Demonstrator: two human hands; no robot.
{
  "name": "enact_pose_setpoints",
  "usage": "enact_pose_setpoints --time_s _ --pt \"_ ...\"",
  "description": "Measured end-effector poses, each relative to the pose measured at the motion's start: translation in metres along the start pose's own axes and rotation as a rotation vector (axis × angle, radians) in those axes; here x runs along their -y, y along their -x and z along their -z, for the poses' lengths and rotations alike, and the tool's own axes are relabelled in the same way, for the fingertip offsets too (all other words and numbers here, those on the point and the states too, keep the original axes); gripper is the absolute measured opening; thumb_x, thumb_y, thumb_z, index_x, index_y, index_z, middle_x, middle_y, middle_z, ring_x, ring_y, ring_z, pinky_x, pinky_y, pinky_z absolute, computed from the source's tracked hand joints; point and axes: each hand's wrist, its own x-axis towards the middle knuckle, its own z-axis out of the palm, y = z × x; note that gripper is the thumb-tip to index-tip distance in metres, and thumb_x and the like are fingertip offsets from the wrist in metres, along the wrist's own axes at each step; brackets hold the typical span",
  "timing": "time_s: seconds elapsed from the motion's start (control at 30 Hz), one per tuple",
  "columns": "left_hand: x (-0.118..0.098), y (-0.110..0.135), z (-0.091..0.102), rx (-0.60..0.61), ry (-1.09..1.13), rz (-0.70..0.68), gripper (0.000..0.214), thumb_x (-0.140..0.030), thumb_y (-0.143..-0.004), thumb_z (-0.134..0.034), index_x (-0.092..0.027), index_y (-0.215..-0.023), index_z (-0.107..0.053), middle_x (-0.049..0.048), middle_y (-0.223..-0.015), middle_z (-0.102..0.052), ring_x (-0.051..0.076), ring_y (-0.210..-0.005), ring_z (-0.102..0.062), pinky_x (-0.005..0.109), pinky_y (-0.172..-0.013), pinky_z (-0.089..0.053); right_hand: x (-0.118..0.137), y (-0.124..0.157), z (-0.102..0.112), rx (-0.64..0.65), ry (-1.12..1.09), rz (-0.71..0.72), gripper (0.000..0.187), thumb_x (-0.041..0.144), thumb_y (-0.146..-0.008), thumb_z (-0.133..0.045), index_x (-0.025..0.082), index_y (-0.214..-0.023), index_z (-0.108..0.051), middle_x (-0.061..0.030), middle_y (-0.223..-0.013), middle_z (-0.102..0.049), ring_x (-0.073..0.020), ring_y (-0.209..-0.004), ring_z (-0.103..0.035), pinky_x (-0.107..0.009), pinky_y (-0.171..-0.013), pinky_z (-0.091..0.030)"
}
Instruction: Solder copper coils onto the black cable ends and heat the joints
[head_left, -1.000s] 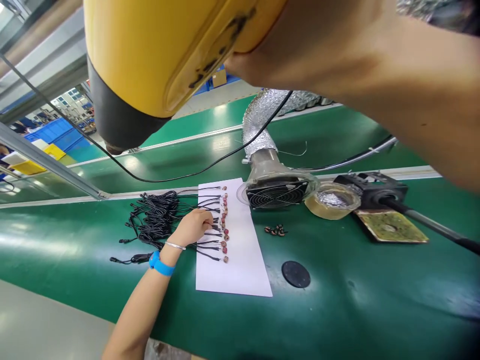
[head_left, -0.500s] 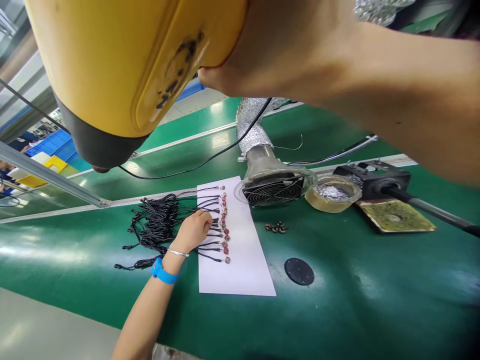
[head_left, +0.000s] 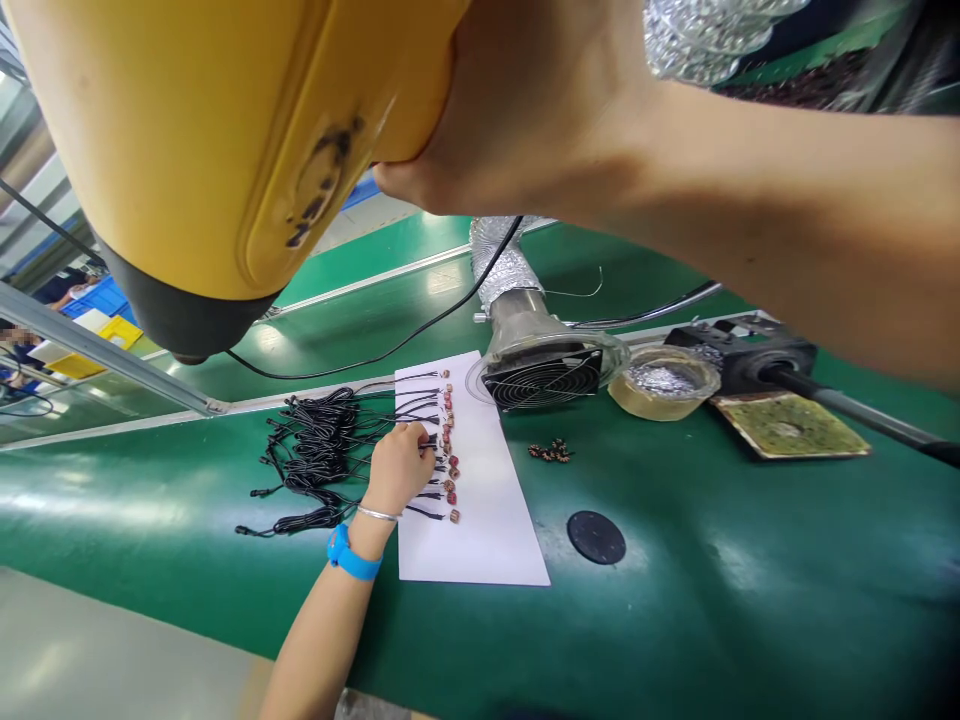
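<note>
My left hand (head_left: 401, 468), with a blue wristband and a bracelet, is over a row of black cables at the left side of a white sheet (head_left: 487, 545). Its fingers are curled together around a black cable (head_left: 430, 440); the grip itself is partly hidden. Small copper and red ring-shaped coils (head_left: 454, 517) sit at the cable ends. Close to the camera, my right hand (head_left: 517, 120) is wrapped around a yellow heat gun (head_left: 217, 130) with a black nose. Coiled black cables (head_left: 319, 440) lie left of the sheet.
A fume hood with a fan grille (head_left: 544, 380) stands behind the sheet, on a foil duct (head_left: 499, 262). To its right are a tape roll (head_left: 656, 405), a soldering-iron stand (head_left: 750, 350) and a sponge (head_left: 787, 425). Loose coils (head_left: 551, 452) and a black disc (head_left: 596, 537) lie nearer.
My left hand has shifted slightly right and down along the cable row. In the picture, the heat gun and my right hand have moved a little left and down.
</note>
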Motion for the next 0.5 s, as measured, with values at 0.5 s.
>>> enact_pose_setpoints --time_s 0.5 --pt "0.023 -0.011 0.01 0.136 -0.076 -0.492 0.039 -0.002 -0.085 -0.044 -0.023 -0.106 -0.07 0.0058 -0.095 -0.06 0.02 -0.093 -0.056 0.03 -0.085 -0.048 -0.018 0.005 -0.025 -0.169 -0.029 -0.108 0.073 0.052 -0.089 -0.01 -0.002 -0.105 -0.057 -0.0045 -0.11 -0.053 -0.0265 -0.127 -0.051 -0.038 -0.098 -0.038"
